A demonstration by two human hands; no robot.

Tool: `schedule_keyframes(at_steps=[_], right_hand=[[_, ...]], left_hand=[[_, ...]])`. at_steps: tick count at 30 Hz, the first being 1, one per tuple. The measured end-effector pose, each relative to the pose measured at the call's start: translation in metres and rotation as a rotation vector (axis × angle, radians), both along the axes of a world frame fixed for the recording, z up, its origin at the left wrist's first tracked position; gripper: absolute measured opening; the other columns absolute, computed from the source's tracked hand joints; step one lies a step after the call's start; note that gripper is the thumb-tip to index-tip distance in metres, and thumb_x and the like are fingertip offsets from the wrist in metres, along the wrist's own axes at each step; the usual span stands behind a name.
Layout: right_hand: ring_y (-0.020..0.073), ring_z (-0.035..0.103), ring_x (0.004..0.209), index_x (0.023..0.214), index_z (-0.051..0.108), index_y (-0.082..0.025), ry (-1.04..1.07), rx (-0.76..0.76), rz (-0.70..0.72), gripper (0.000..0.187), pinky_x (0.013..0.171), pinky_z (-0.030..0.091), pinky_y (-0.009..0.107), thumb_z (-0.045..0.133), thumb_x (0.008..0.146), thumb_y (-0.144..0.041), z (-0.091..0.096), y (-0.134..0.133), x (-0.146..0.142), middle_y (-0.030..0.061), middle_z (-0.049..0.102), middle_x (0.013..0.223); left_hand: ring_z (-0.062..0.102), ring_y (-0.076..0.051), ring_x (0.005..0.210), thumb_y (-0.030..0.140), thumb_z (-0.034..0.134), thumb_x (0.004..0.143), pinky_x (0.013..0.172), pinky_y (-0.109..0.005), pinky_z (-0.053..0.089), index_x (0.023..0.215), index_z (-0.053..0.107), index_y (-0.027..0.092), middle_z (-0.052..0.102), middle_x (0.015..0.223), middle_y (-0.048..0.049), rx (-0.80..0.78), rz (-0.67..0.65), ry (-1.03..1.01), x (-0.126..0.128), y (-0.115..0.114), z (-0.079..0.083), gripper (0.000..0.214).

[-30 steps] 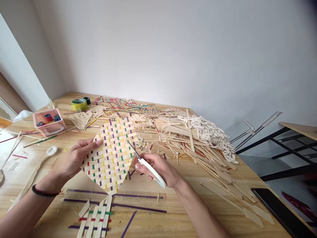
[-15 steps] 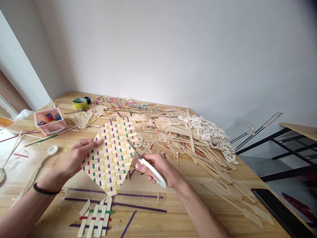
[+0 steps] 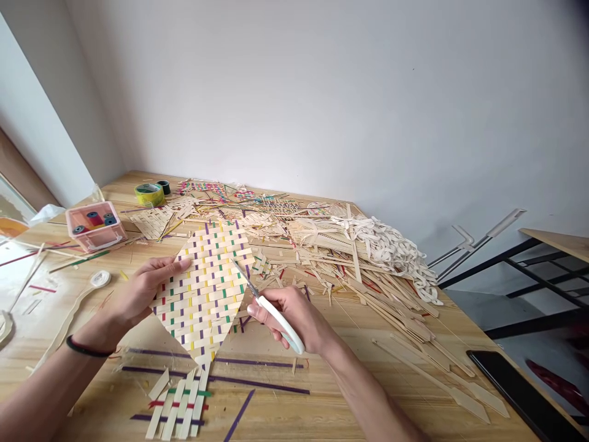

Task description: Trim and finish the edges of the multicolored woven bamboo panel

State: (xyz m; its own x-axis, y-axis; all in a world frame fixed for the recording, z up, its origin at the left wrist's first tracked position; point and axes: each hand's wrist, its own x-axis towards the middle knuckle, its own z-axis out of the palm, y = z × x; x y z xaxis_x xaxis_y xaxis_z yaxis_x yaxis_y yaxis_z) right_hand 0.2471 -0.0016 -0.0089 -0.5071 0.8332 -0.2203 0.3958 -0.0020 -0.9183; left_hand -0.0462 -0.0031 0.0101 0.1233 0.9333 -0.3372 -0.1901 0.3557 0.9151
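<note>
While the left hand [image 3: 140, 287] pinches the woven panel [image 3: 207, 296], the right hand [image 3: 301, 316] grips scissors [image 3: 278, 320]; snip with the panel flat.

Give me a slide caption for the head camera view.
Left hand holds a woven sheet; right hand holds white-handled scissors at its edge.

On the table [image 3: 285, 417], thread spools [image 3: 94, 219] sit in a box [image 3: 100, 238], left of the tape roll [image 3: 150, 197]. A smartphone [image 3: 518, 393] lies at the right edge, well right of the woven panel [image 3: 207, 288].
</note>
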Motion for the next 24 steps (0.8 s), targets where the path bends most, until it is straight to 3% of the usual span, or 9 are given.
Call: schedule_keyframes(at_steps=[6,12,19,24], right_hand=[[0.0090,0.051,0.039,0.070,0.058,-0.019,0.007,0.012,0.005,0.051,0.033,0.036,0.017,0.073,0.087,-0.064,0.005,0.000,0.002,-0.0056,0.049,0.052],[0.0080,0.050,0.042,0.075,0.059,-0.018,0.076,-0.076,-0.003,0.052,0.034,0.039,0.017,0.074,0.085,-0.068,-0.002,0.002,-0.001,-0.0053,0.051,0.059],[0.0066,0.049,0.045,0.077,0.058,-0.018,0.170,-0.087,0.036,0.045,0.041,0.037,0.016,0.081,0.084,-0.055,-0.005,0.005,0.002,-0.0067,0.051,0.059],[0.0064,0.048,0.048,0.085,0.063,-0.017,0.200,-0.116,0.077,0.039,0.043,0.035,0.017,0.081,0.086,-0.051,-0.006,0.007,0.004,-0.0058,0.055,0.062]], left_hand=[[0.071,-0.022,0.058,0.048,0.086,0.079,0.047,-0.026,0.052,0.089,0.080,0.014,0.081,0.078,-0.0097,0.002,-0.014,0.036,-0.006,0.002,-0.011,0.036],[0.065,-0.018,0.049,0.051,0.087,0.077,0.042,-0.024,0.047,0.076,0.076,0.015,0.077,0.067,-0.0060,0.002,0.005,0.061,-0.006,0.001,-0.008,0.038],[0.063,-0.017,0.046,0.051,0.088,0.076,0.039,-0.022,0.044,0.072,0.076,0.016,0.076,0.066,-0.0059,0.007,-0.030,0.072,-0.011,0.001,-0.009,0.037],[0.053,-0.013,0.041,0.053,0.086,0.077,0.037,-0.020,0.039,0.065,0.074,0.015,0.067,0.054,-0.0029,0.032,-0.067,0.125,-0.006,-0.002,-0.003,0.042]])
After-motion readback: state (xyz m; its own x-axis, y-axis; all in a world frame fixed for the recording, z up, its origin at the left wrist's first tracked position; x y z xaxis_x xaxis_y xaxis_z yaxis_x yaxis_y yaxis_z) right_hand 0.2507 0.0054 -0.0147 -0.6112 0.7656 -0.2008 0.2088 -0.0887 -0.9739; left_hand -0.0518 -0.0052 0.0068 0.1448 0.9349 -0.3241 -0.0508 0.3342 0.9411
